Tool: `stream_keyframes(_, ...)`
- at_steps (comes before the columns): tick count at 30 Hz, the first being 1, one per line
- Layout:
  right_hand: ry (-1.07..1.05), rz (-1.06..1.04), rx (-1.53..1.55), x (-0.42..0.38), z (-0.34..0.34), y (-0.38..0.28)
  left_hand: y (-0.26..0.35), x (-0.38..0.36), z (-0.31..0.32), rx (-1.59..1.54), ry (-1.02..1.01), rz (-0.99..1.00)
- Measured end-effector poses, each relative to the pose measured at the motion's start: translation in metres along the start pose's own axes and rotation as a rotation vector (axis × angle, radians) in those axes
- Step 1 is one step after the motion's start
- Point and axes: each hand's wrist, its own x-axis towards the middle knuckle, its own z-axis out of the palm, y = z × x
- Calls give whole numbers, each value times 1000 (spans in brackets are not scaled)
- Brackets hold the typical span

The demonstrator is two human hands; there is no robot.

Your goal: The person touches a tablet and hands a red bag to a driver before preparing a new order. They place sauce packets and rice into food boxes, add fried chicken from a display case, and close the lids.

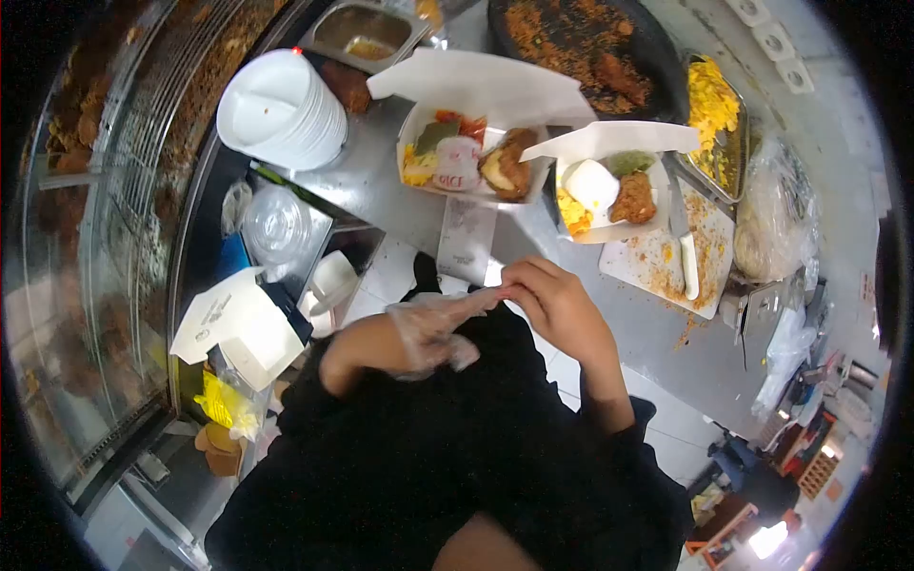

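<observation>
A clear plastic glove covers my left hand (428,333), whose fingers stretch toward the right with the thumb apart. At its fingertips my bare right hand (564,309) pinches the end of the plastic glove (476,305). Both hands are in front of my body, below the counter edge. Beyond them stands an open meal box (466,195) with a wrapped rice portion (458,162), a browned chicken piece (507,164), greens and red sauce. To its right, a second open box (619,231) contains a white rice mound (591,185), fried chicken (633,198), green sauce and yellow egg.
A knife (689,257) lies on a crumb-covered cutting board (643,271). Behind are a dark pan (666,57) and a metal tray of yellow egg (714,105). Stacked white bowls (286,109) stand left, near a glass display case (105,266) and an open carton (224,324).
</observation>
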Motion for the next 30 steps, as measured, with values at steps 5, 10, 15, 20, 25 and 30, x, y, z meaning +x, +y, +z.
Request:
stream_keyframes(5,-21,-142,13,48,8,-32,52,-83,-57,88,23,-30)
stream_keyframes(10,134,-212,-358,114,-49,-25,78,-170,-74,-68,216,164)
stream_keyframes(15,263,148,-473,238,-146,-30,27,-126,-77,-723,1069,493)
stream_keyframes(20,278,84,-1071,245,-217,25,-12,-76,-58,-1040,1162,193)
stream_keyframes(25,419,-305,-795,129,-195,21,-58,-24,-34,-505,760,-179)
stream_keyframes(30,-90,1082,-748,10,-232,101,-62,14,-7,660,128,2)
